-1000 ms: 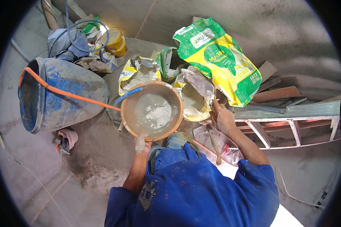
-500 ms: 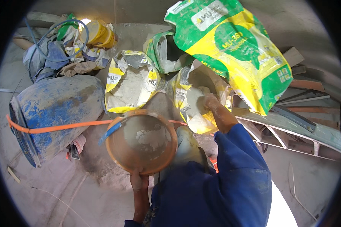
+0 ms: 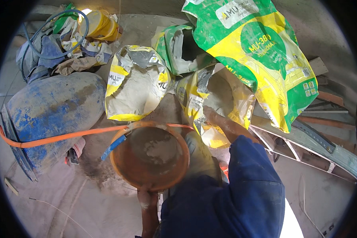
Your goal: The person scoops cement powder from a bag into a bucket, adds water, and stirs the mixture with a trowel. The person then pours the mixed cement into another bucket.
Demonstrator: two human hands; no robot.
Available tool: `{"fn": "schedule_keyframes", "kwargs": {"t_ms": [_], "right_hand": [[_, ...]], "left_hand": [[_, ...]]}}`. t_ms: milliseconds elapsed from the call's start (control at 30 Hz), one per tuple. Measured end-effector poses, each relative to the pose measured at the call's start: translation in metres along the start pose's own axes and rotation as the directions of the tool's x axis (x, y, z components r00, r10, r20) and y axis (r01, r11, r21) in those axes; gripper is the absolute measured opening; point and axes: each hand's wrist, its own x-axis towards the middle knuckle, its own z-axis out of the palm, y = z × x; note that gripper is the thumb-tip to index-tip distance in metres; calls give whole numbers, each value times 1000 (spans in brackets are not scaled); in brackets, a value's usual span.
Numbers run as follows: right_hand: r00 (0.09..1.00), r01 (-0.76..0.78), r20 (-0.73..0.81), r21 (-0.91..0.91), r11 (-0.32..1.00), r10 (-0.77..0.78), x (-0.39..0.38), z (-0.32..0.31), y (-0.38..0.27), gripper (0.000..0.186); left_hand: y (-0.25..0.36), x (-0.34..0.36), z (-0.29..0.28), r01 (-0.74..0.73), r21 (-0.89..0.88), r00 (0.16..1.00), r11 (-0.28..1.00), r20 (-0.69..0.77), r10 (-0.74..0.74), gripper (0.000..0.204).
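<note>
My left hand (image 3: 146, 197) grips the near rim of an orange bucket (image 3: 183, 158), its thumb over the edge. Grey powder (image 3: 160, 150) lies in the bucket, with a paler patch to the right of its middle. A blue handle (image 3: 114, 147) leans across the bucket's left rim; its tool end is not clear. My right hand (image 3: 215, 118) is at the near side of an open paper bag (image 3: 193, 104) of grey powder. Its fingers look curled, partly hidden by the bag's torn edge, and what they hold cannot be made out.
Another open powder bag (image 3: 137, 93) stands beyond the bucket. A green-yellow bag (image 3: 261, 51) leans at the right over a metal-edged frame (image 3: 301, 152). At left lies a blue barrel (image 3: 55, 115), crossed by an orange hose (image 3: 63, 137). Yellow buckets (image 3: 99, 25) sit behind.
My right hand has drawn back from deeper inside the powder bag to its near edge. My left hand keeps hold of the bucket. The whole view has shifted slightly.
</note>
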Motion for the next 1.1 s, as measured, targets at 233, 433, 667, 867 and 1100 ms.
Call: {"fn": "schedule_keyframes", "kwargs": {"t_ms": [233, 433, 667, 867, 1100], "right_hand": [[950, -274, 81, 679, 681, 302, -32, -44, -26, 26], [856, -281, 69, 894, 349, 512, -82, -63, -26, 45], [777, -461, 174, 812, 359, 605, -176, -202, -80, 57], [768, -385, 129, 876, 290, 628, -238, -245, -120, 52], [839, -346, 133, 880, 327, 528, -262, -286, -186, 59]], "left_hand": [[11, 0, 11, -19, -44, 997, 999, 74, 22, 57], [18, 0, 12, -25, -56, 993, 998, 113, 31, 54], [12, 12, 6, 63, -73, 980, 995, 194, -48, 52], [2, 22, 13, 36, -101, 981, 994, 195, -16, 53], [-9, 40, 17, -2, -85, 987, 996, 160, 15, 46]]}}
